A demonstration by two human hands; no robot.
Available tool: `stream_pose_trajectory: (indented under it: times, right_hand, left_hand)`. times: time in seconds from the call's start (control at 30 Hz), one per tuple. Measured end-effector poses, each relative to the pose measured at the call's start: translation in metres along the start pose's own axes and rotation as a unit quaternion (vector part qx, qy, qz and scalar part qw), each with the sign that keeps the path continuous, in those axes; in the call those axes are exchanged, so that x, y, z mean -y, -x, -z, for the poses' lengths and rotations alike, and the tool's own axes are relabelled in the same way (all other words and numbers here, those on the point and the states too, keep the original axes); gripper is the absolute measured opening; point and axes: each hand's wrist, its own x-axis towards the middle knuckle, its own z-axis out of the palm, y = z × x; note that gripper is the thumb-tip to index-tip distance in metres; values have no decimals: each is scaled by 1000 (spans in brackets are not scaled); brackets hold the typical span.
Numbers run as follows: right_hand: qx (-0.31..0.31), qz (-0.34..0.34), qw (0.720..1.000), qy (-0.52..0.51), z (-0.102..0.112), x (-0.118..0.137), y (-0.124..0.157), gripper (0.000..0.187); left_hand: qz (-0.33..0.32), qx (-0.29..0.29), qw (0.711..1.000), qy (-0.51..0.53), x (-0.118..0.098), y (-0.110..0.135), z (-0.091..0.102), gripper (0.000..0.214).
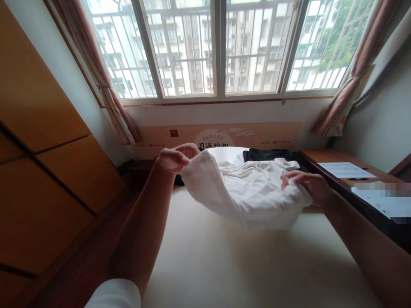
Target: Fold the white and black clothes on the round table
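White garment (253, 192): held up in the middle of the frame between my two hands, crumpled and sagging in a loose bundle, its lowest fold hanging just above the cream surface (224, 256).
Left hand (175, 158): raised left of centre, fingers curled into a loose fist around one edge of the fabric, wrist bent, with that edge draping down from the grip.
Left arm: bare forearm climbing from the lower left of the frame to the hand, a white sleeve (115, 295) showing at the bottom edge.
Right hand (310, 186): right of centre and a little lower than the left, fingers folded over the opposite edge and pinching it, back of the hand turned up.
Right arm: forearm stretched in from the lower right corner.
Behind the bundle: a dark garment (269, 154) lying on the far end of the surface, partly hidden.
Right edge: a wooden table (321, 156) with a sheet of paper (345, 170) on it.
Upper frame: a wide barred window (218, 47) with a curtain (105, 85) at its left side.
Left side: wooden cupboard doors (48, 149).
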Motion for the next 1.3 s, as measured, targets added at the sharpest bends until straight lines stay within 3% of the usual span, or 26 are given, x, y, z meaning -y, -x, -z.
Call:
stream_pose_trajectory:
  times: [0.1,0.17,0.23,0.3,0.4,0.47,0.5,0.57,0.63,0.7,0.77,0.87,0.93,1.0,1.1,1.23,1.3]
  right_hand:
    - [165,-48,985,-34,-6,0,6,45]
    - [187,-64,980,2,-11,-1,3,58]
    - [140,-65,987,43,-16,-3,-3,57]
    - [61,-46,994,82,-20,-6,-11,53]
    - [-90,2,987,134,-18,-13,-22,49]
    - [-184,35,966,177,-9,-20,-28,48]
    - [-227,54,951,204,-3,-24,-31,47]
    - [-293,87,911,278,13,-33,-36,43]
    - [-336,97,864,364,28,-44,-41,40]
    - [-357,66,820,441,38,-54,-45,43]
    - [-366,10,787,498,43,-62,-47,50]
    - [-351,-49,759,545,44,-68,-48,60]
    - [-337,-56,754,561,43,-70,-49,62]
    - [-326,-55,750,573,41,-71,-50,59]
    - [-315,-50,747,584,38,-73,-54,55]
    - [-318,-51,747,582,32,-71,-58,53]
    - [-313,-51,761,566,30,-69,-57,52]
  left_hand:
    - [60,138,989,-13,-5,-3,-2,51]
    - [54,162,985,-23,-1,-13,-4,50]
    - [75,132,986,-74,14,-29,-6,42]
    - [154,65,965,-200,40,-47,-5,33]
    - [243,-62,862,-441,88,-69,1,35]
    - [249,-148,806,-516,114,-76,6,55]
    - [249,-176,794,-526,124,-78,8,61]
    - [254,-177,799,-516,136,-78,11,57]
    - [255,-148,817,-495,141,-77,14,38]
    - [247,-142,838,-465,143,-78,17,21]
    - [214,-176,864,-421,143,-81,23,18]
    - [118,-286,879,-362,139,-86,36,14]
    - [65,-381,861,-330,134,-87,46,15]
    - [51,-420,852,-307,128,-87,56,19]
    - [74,-377,846,-368,113,-87,73,21]
    - [90,-361,785,-496,85,-98,103,20]
    - [108,-371,758,-524,77,-107,113,25]
